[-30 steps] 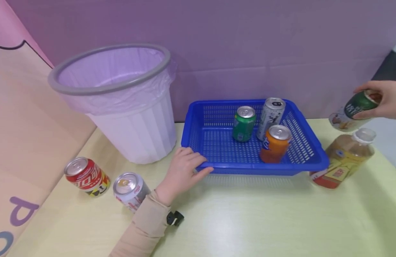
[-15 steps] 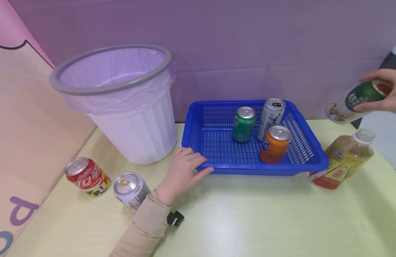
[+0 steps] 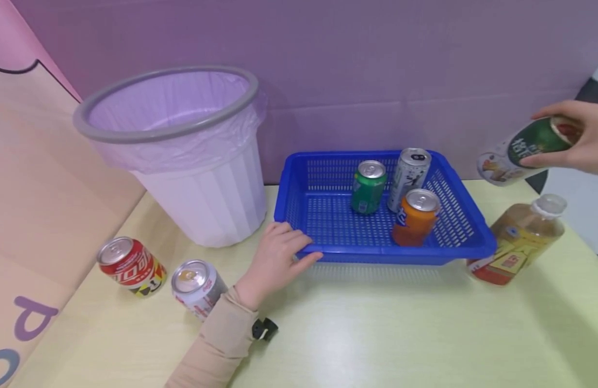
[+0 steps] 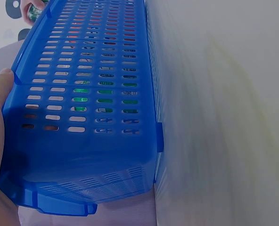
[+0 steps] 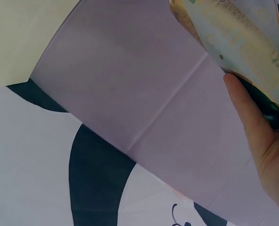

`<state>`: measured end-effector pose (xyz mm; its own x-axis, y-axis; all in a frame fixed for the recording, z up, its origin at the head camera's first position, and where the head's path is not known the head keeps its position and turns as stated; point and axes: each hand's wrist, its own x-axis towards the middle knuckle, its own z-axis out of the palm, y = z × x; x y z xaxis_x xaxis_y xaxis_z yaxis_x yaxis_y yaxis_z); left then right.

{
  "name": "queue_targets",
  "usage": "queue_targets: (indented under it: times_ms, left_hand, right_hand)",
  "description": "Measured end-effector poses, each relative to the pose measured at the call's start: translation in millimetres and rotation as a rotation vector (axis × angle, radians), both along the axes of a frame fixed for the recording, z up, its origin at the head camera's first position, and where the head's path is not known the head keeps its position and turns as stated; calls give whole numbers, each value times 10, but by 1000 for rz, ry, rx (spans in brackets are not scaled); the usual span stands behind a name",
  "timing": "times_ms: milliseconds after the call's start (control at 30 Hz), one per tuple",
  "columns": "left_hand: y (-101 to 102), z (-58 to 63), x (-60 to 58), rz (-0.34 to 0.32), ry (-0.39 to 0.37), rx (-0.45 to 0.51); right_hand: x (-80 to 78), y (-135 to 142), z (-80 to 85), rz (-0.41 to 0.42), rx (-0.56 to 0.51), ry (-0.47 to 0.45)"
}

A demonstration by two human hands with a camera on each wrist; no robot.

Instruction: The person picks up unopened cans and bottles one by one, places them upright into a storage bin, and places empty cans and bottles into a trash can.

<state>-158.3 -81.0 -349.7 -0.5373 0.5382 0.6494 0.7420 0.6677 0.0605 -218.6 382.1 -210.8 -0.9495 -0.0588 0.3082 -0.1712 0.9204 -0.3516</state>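
My left hand [image 3: 276,258] grips the near left corner of a blue plastic basket [image 3: 357,252], its thumb along the rim; the left wrist view shows the basket's slotted side [image 4: 97,61]. Inside the basket a green can [image 3: 369,188], a tall white can [image 3: 408,175] and an orange can [image 3: 415,221] stand upright. At the far right my right hand [image 3: 582,137] holds a green-and-white can [image 3: 527,148] in the air, tilted well over, between thumb and fingers. Below it a plastic bottle [image 3: 519,240] of amber drink stands on the table, partly behind the basket's right corner.
A white bin [image 3: 206,188] with a grey rim and a plastic liner stands at the back left. In front of it are a red can [image 3: 132,268] and a silver can [image 3: 198,288], the latter close to my left forearm. A purple backdrop [image 3: 357,75] rises behind the table.
My right hand and the green-and-white can have risen a little, shifted right and then back left, and the can tips further over. My left hand and the basket stay put.
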Motion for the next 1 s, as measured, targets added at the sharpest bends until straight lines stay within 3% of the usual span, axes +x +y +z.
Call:
queue_targets:
  times_ms: [367,567,667,800,900,1000]
  left_hand:
    - [10,-1,6,-2,2,7]
    - [4,7,15,4,-15,5]
    - [3,11,16,8,-17,-1]
    - [6,4,8,9,-10,-9]
    - [8,0,2,8,-7,-7]
    - [9,3,2,8,-10,-7]
  right_hand:
    - [229,-319,46,14,27,16]
    - [261,-398,-77,28,43,-2]
    - [145,-290,-244,43,36,-24]
    - [188,-413,-292,62,9,-36]
    - [431,-752,-159,76,-34,-24]
    - [541,-886,-156,79,-76,12]
